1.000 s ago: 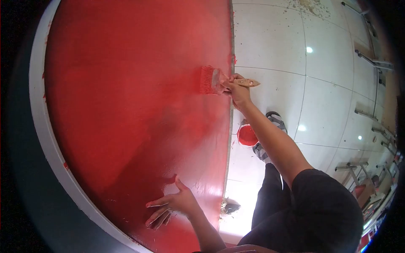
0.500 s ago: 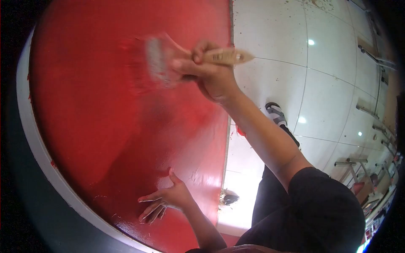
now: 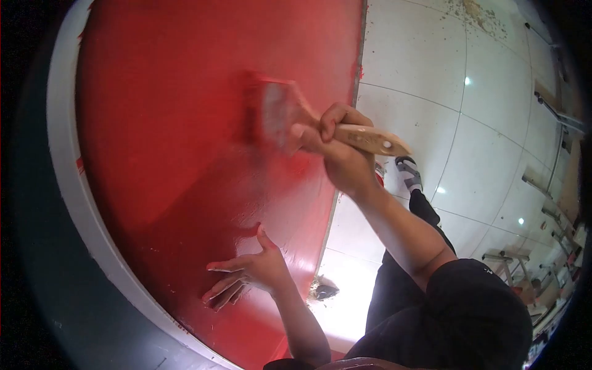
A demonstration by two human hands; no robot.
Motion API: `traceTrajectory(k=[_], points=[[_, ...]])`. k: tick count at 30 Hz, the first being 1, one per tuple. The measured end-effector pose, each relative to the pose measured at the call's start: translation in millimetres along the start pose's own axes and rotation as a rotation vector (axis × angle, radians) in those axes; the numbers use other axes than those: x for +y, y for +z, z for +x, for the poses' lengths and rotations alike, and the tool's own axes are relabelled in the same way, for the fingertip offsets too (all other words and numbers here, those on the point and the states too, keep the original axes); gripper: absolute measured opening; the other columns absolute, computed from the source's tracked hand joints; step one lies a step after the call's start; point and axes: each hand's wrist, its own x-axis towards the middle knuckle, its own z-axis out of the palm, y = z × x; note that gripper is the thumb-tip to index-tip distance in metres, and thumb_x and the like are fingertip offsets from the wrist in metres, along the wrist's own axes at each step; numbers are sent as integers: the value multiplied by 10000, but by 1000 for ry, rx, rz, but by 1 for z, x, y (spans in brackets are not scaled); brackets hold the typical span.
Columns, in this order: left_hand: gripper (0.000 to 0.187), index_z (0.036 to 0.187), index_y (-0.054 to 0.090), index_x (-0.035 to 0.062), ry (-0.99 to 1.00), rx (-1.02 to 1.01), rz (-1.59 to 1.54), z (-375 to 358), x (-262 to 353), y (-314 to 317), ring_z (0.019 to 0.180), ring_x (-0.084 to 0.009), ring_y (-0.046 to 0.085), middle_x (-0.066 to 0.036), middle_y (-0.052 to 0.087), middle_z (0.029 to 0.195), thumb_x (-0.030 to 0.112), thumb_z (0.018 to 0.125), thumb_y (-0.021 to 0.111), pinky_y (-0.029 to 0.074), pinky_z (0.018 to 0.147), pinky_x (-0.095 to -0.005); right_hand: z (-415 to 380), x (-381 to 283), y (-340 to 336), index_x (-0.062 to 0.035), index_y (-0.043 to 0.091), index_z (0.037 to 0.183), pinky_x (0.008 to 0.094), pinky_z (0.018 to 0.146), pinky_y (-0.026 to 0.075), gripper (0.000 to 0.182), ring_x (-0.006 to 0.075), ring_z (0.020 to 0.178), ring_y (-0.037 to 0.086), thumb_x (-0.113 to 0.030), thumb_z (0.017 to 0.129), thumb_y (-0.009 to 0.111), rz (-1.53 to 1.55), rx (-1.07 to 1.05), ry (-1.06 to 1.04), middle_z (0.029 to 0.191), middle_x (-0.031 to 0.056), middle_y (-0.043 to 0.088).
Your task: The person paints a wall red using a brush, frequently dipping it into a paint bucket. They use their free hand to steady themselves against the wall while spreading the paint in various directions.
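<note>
From my head view, my right hand has its grip closed on the wooden handle of a wide brush. The tail of the handle, with a hole in it, points right, over the tiled floor. The brush head reaches left over the red surface; its bristles are blurred, so I can't tell whether they press on it.

My left hand is released, lower down in the view, thumb up and fingers spread over a glossy part of the red surface. I see nothing held in it, and I can't tell whether the fingertips touch. Red marks show on them.

A pale border curves along the left side of the red surface, with a dark area outside it. Just beside my right wrist, a sliver of something red shows, mostly hidden, near a foot in a grey and black shoe. Metal frames stand along the far right.
</note>
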Motion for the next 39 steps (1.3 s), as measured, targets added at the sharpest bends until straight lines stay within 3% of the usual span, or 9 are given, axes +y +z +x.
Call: traceTrajectory(k=[5, 9, 13, 16, 23, 28, 30, 35, 39], points=[[1335, 1473, -197, 122, 44, 37, -28, 0, -5, 4, 1150, -712, -313, -441, -393, 1306, 743, 657, 658, 55, 729, -867, -9, -33, 51, -94, 389, 746, 352, 672, 602, 351, 225, 731, 682, 103, 784, 678, 100, -302, -173, 732, 85, 585], [1337, 1478, -182, 115, 43, 33, -23, 1, -5, 3, 1150, -717, -306, -438, -389, 1312, 724, 654, 677, 55, 730, -867, 7, 21, 5, -140, 402, 755, 326, 607, 590, 365, 177, 699, 668, 68, 770, 701, 244, 54, 138, 744, 37, 567], [1344, 1480, -180, 124, 69, 56, -19, 2, -7, 4, 1145, -725, -298, -431, -387, 1320, 698, 647, 705, 56, 730, -867, -2, 74, -97, -148, 428, 768, 303, 591, 563, 319, 152, 678, 652, 11, 784, 705, -21, 328, 148, 779, 17, 592], [1340, 1479, -180, 121, 80, 63, -28, 1, -6, 3, 1137, -736, -289, -430, -386, 1322, 698, 651, 703, 58, 725, -868, -12, 73, -105, -145, 438, 776, 305, 618, 562, 285, 150, 709, 656, -11, 810, 687, -192, 385, 155, 787, 21, 602], [1256, 1494, -133, 138, 73, 61, -48, -1, -10, 5, 1130, -752, -265, -443, -359, 1331, 746, 693, 620, 69, 711, -873, -40, -8, 40, -99, 417, 756, 308, 650, 576, 308, 180, 760, 671, 44, 813, 684, 11, -49, -3, 803, 112, 627], [1255, 1499, -116, 142, 85, 72, -57, -1, -9, 4, 1133, -752, -263, -446, -351, 1334, 746, 687, 626, 60, 714, -873, -44, -21, 61, -99, 399, 737, 321, 650, 594, 345, 207, 724, 676, 74, 790, 692, -28, -382, -261, 776, 105, 612], [1263, 1499, -115, 137, 90, 64, -52, -1, -10, 3, 1135, -751, -263, -445, -354, 1333, 741, 682, 636, 46, 718, -872, -34, 8, 44, -108, 403, 738, 332, 649, 605, 342, 204, 722, 675, 75, 786, 689, 293, -40, 29, 766, 94, 602], [1296, 1498, -120, 128, 99, 66, -40, 0, -10, 3, 1128, -746, -282, -438, -373, 1324, 709, 663, 684, 39, 721, -871, -34, 108, -105, -127, 404, 757, 317, 624, 569, 326, 171, 678, 656, 38, 800, 681, -47, 375, 122, 725, 27, 583], [1296, 1497, -129, 133, 92, 66, -39, 0, -9, 3, 1124, -744, -290, -439, -374, 1323, 705, 665, 684, 38, 719, -871, -45, 111, -119, -126, 417, 759, 279, 629, 522, 304, 148, 657, 643, -3, 820, 688, -216, 468, 218, 737, 18, 594]])
